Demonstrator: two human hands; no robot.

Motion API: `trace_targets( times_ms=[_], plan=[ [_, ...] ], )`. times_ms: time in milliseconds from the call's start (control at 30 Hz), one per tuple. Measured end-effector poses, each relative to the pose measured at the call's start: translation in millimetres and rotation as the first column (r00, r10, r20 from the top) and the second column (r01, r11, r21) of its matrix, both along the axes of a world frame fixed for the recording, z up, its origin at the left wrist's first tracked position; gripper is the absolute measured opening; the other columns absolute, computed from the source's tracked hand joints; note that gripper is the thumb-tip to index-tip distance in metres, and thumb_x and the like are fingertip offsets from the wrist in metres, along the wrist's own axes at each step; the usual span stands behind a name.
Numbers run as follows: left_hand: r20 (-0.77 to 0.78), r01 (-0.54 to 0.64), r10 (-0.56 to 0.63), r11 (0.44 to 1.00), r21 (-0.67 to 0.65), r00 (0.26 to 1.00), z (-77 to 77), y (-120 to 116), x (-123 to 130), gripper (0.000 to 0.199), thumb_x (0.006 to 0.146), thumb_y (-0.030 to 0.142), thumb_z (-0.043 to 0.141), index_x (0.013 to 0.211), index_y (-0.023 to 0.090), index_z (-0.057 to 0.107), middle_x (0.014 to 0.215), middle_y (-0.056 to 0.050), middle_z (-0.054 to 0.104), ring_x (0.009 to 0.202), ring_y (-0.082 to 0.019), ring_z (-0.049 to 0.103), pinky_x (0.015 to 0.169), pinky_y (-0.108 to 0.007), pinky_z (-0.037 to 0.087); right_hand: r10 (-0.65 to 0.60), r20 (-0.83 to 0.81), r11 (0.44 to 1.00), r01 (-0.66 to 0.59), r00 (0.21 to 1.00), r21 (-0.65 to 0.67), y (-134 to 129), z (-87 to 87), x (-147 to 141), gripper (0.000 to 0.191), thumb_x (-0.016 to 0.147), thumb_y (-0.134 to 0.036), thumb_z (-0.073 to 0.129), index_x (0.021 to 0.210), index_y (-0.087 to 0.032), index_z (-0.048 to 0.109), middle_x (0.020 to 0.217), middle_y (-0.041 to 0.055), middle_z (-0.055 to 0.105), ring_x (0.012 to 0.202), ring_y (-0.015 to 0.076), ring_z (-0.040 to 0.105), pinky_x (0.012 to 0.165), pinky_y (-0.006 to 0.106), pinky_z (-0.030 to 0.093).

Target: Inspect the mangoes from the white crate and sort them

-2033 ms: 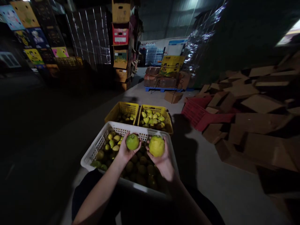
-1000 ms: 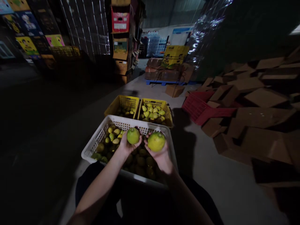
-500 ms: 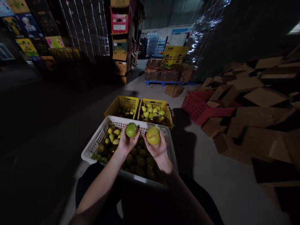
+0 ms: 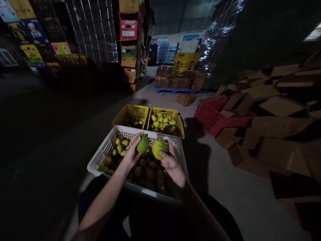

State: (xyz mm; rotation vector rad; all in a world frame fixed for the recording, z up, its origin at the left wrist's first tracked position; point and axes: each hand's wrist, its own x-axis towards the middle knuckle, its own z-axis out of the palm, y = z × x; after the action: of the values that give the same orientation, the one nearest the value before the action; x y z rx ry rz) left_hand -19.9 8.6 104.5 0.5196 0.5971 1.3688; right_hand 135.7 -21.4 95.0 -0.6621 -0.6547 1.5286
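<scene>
Both of my hands are raised over a white plastic crate (image 4: pixel 100 151) of yellow, green and shaded lemons (image 4: pixel 137 172). My left hand (image 4: pixel 131 152) is closed around a green lemon (image 4: pixel 143 144), its stem end tilted up. A larger yellow-green lemon (image 4: pixel 158 148) sits in my right hand (image 4: pixel 172 162), the thumb pressed on its lower side. Between the two held fruits there is a narrow gap. The near right part of the crate lies in shadow, so the fruit there is hard to make out.
Beyond the white crate, a left yellow crate (image 4: pixel 120 115) and a right yellow crate (image 4: pixel 180 125) hold more lemons. Flattened cardboard boxes (image 4: pixel 278 127) and a red crate (image 4: pixel 212 117) lie to the right. Stacked cartons (image 4: pixel 129 53) and a blue pallet (image 4: pixel 173 90) stand farther back.
Both lemons have been turned in my hands. The right one has moved left, nearer the green one, and my right thumb now lies across its front.
</scene>
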Motion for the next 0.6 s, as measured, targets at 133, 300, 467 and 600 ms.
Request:
trace_targets(
  times_ms=[133, 300, 467, 600],
  plan=[
    [0.045, 0.027, -0.028, 0.999, 0.018, 0.999, 0.8, -2.2, -0.2, 0.035, 0.074, 0.017, 0.07, 0.108, 0.021, 0.066, 0.107, -0.005, 0.069, 0.092, -0.02, 0.068, 0.079, -0.03, 0.057, -0.016, 0.02, 1.0, 0.016, 1.0, 0.017, -0.1, 2.9, -0.2, 0.067, 0.06, -0.008, 0.08, 0.117, -0.033, 0.058, 0.107, -0.0045, 0.072, 0.103, 0.0167, 0.066, 0.092, 0.03, 0.051],
    [0.159, 0.092, -0.082, 0.994, -0.056, 0.984, -4.9, 2.6, 3.3, 0.034, 0.083, 0.024, 0.06, 0.117, 0.023, 0.063, 0.099, -0.004, 0.07, 0.083, -0.018, 0.068, 0.068, -0.026, 0.058, 0.085, -0.074, 0.995, -0.088, 0.994, -0.049, -4.4, 6.9, 2.5, 0.042, 0.075, -0.02, 0.072, 0.115, -0.029, 0.062, 0.103, -0.0008, 0.074, 0.092, 0.0175, 0.069, 0.079, 0.031, 0.056],
    [0.182, 0.212, -0.155, 0.909, -0.359, 0.971, -45.6, 1.5, 11.3, 0.019, 0.09, 0.025, 0.051, 0.09, 0.012, 0.066, 0.075, -0.006, 0.07, 0.064, -0.016, 0.069, 0.051, -0.019, 0.053, 0.079, -0.073, 0.977, -0.092, 0.994, -0.19, 4.1, -10.2, 21.9, 0.034, 0.07, -0.031, 0.076, 0.102, -0.023, 0.069, 0.086, 0.0031, 0.076, 0.069, 0.0179, 0.071, 0.054, 0.025, 0.054],
    [0.041, 0.375, -0.383, 0.869, -0.324, 0.923, -111.5, -17.4, 17.7, 0.014, 0.088, 0.023, 0.053, 0.089, 0.023, 0.067, 0.06, 0.0, 0.068, 0.053, -0.018, 0.069, 0.047, -0.026, 0.055, 0.075, 0.08, 0.97, -0.054, 0.994, -0.237, 9.5, -24.7, 37.3, 0.034, 0.065, -0.033, 0.08, 0.095, -0.021, 0.071, 0.077, 0.0037, 0.075, 0.059, 0.0181, 0.069, 0.04, 0.022, 0.048]
  ],
)
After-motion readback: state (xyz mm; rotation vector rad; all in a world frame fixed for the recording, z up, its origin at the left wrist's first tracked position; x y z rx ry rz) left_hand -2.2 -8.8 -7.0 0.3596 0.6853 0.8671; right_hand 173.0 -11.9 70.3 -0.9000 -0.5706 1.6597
